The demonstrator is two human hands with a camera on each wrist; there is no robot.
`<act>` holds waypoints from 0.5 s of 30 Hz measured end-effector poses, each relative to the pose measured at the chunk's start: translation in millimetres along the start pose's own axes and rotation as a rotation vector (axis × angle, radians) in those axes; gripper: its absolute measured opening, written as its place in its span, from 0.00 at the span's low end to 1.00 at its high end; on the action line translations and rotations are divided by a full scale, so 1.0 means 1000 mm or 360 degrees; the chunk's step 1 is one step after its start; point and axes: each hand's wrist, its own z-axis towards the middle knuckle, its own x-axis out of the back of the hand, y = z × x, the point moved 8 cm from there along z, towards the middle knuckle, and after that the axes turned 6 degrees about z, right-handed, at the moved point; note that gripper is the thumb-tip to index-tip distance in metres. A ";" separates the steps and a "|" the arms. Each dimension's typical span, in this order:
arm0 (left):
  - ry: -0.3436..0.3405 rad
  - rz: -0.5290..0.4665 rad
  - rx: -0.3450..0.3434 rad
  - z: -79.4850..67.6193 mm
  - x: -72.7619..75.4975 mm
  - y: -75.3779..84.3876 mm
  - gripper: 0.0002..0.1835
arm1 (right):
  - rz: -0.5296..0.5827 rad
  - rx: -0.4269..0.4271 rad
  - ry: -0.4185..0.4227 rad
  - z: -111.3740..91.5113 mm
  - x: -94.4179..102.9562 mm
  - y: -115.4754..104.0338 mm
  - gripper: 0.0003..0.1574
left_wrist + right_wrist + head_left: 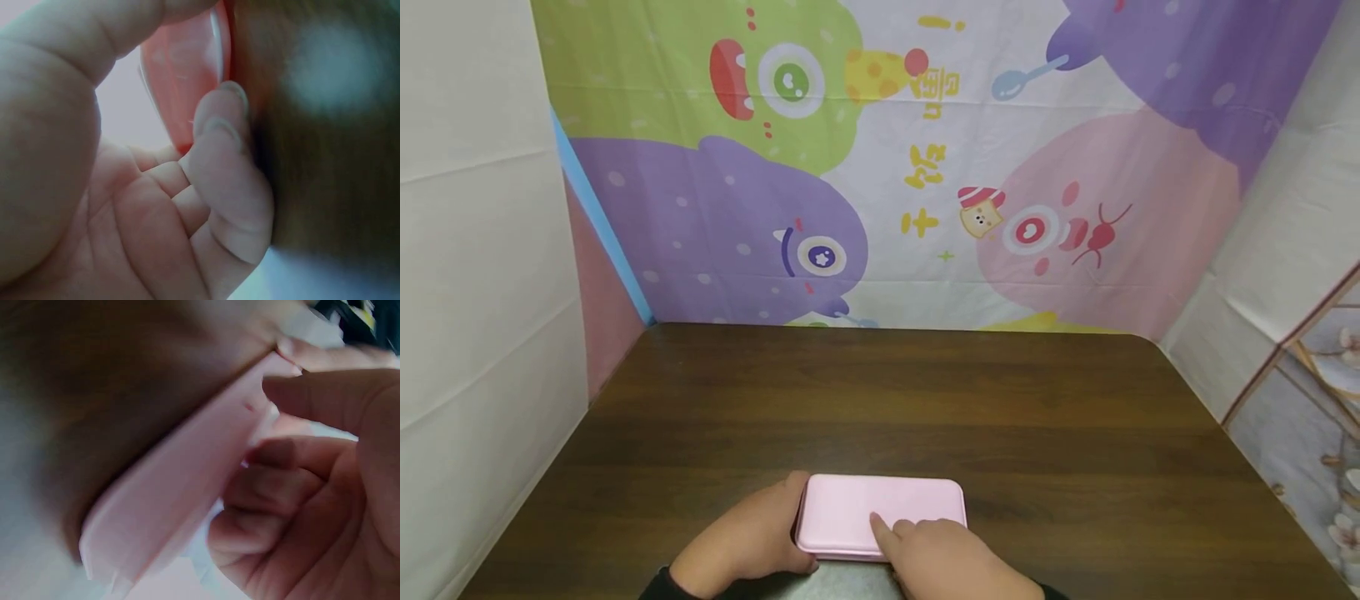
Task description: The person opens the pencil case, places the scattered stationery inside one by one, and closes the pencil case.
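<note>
A flat, rectangular pink case (842, 508) with rounded corners lies on the table near its front edge, lid closed. My left hand (752, 529) grips its left end, thumb at the near corner and fingers around the far side. In the left wrist view, curled fingers (231, 181) meet the shiny end wall of the case (184, 69). My right hand (943, 554) is at the near side, its index finger laid on the lid and the other fingers bent. The right wrist view has the thumb (312, 397) against the front wall of the case (169, 481).
The dark wooden table (880, 400) reaches back to a cartoon-printed curtain (917, 167). White cloth (482, 208) hangs at the left, and a patterned panel (1307, 417) stands at the right. A greyish patch (842, 582) shows at the table's near edge.
</note>
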 end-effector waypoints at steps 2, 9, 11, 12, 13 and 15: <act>0.0011 -0.0002 0.0004 0.001 0.000 0.000 0.51 | 0.0098 0.0012 0.0031 -0.003 0.005 0.004 0.35; -0.0065 -0.0175 0.0071 -0.006 0.004 0.001 0.53 | 0.0468 -0.0191 0.0211 -0.022 0.025 0.033 0.28; -0.0090 -0.0267 0.0095 -0.011 0.010 0.003 0.50 | 0.0471 -0.0257 0.0361 -0.029 0.031 0.042 0.31; -0.0095 -0.0286 0.0125 -0.014 0.013 0.004 0.50 | 0.0474 -0.0286 0.0433 -0.032 0.034 0.046 0.32; -0.0097 -0.0286 0.0169 -0.016 0.016 0.005 0.48 | 0.0478 -0.0321 0.0487 -0.035 0.035 0.051 0.33; -0.0077 -0.0225 0.0271 -0.019 0.020 0.006 0.47 | 0.0541 -0.0443 0.0517 -0.040 0.032 0.062 0.38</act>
